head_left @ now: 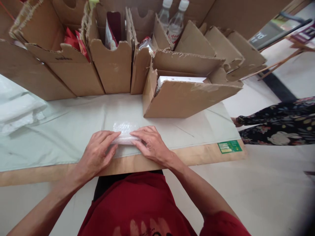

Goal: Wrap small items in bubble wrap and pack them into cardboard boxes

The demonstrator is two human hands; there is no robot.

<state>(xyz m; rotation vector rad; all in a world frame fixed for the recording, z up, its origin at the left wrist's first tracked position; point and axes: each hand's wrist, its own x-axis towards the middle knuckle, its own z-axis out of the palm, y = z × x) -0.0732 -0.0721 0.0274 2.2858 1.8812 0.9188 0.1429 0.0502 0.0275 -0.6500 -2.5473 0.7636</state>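
A small roll of clear bubble wrap [125, 139] lies near the front of the cloth-covered table, with a short flat flap spread out behind it. At its left end, my left hand [99, 149] is closed on it, fingertips on top and thumb low at the front. My right hand [150, 142] grips the other end in the same way, fingers bent over the roll. Whatever the wrap may contain cannot be made out.
Cardboard bins [110, 70] line the back, some holding packets and bottles [176, 24]. Nearer stands a cardboard box [182, 98] with a white box [180, 79] inside. Bubble wrap sheets [19, 109] are piled at left. A person in patterned trousers [278, 124] is at right.
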